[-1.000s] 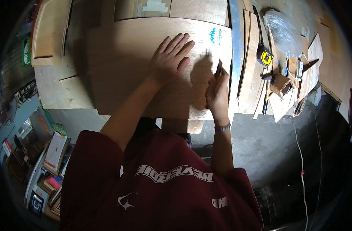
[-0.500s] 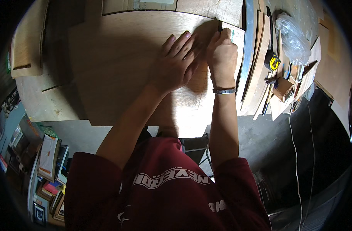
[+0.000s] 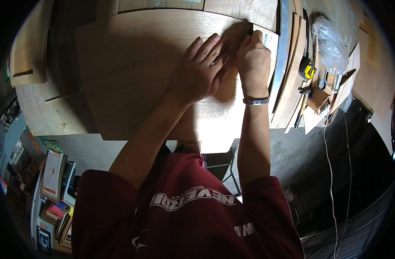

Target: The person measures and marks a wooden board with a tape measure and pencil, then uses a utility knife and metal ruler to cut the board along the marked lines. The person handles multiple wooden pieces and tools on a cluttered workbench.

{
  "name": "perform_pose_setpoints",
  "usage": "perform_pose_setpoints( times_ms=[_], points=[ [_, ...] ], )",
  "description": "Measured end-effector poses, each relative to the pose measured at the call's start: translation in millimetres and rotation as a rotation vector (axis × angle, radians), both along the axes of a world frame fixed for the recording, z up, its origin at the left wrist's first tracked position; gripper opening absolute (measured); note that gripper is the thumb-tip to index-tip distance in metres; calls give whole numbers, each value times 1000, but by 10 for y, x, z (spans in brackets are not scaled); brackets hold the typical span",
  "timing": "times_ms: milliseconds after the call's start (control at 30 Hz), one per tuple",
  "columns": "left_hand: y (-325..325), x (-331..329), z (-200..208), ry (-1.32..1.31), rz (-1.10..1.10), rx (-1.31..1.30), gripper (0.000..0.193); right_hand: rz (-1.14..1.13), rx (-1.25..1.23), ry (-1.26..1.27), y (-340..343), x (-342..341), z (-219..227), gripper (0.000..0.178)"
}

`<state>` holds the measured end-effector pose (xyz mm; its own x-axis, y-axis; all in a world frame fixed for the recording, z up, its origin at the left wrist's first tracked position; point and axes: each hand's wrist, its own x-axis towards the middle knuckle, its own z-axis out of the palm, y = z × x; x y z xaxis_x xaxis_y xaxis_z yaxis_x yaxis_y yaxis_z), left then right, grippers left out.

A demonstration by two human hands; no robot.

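A large sheet of thin plywood (image 3: 132, 52) lies on the workbench in front of me. My left hand (image 3: 202, 71) rests flat on it, fingers stretched out. Close to the sheet's far right corner, my right hand (image 3: 254, 58) is closed round a slim dark tool (image 3: 251, 29). Only its black end shows above the fist, so its kind cannot be made out. Just right of that fist, a white label (image 3: 271, 40) with a green mark is partly covered by the hand.
A metal straight bar (image 3: 280, 56) runs along the sheet's right side. Beyond it lie wood strips (image 3: 296, 60), a yellow and black tape measure (image 3: 308, 69) and a clear plastic bag (image 3: 331, 45). More boards (image 3: 31, 56) lie at the left. A shelf with books (image 3: 55, 177) stands lower left.
Both hands and the plywood sit slightly further right in the picture, along with much of the bench. The right hand keeps its grip on the dark tool near the corner.
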<state>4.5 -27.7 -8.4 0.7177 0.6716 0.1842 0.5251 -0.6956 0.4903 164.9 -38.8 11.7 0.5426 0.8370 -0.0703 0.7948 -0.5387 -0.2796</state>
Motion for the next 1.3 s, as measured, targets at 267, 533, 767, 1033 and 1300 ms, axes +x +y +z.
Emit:
perform_pose_setpoints(
  times_ms=[267, 533, 767, 1033, 1300],
  points=[
    [1, -11, -16, 12, -16, -21, 42, -5, 24, 3, 23, -15, 28, 21],
    [-2, -14, -4, -40, 0, -8, 46, 17, 10, 4, 22, 2, 16, 23],
    [-47, 72, -66, 129, 71, 148, 52, -8, -243, 201, 153, 112, 178, 28],
    [-80, 61, -45, 137, 75, 151, 56, -13, -148, 240, -260, 1, 67, 27],
    [-149, 60, -112, 167, 82, 153, 59, 23, -153, 192, -1328, -600, 250, 16]
  ],
)
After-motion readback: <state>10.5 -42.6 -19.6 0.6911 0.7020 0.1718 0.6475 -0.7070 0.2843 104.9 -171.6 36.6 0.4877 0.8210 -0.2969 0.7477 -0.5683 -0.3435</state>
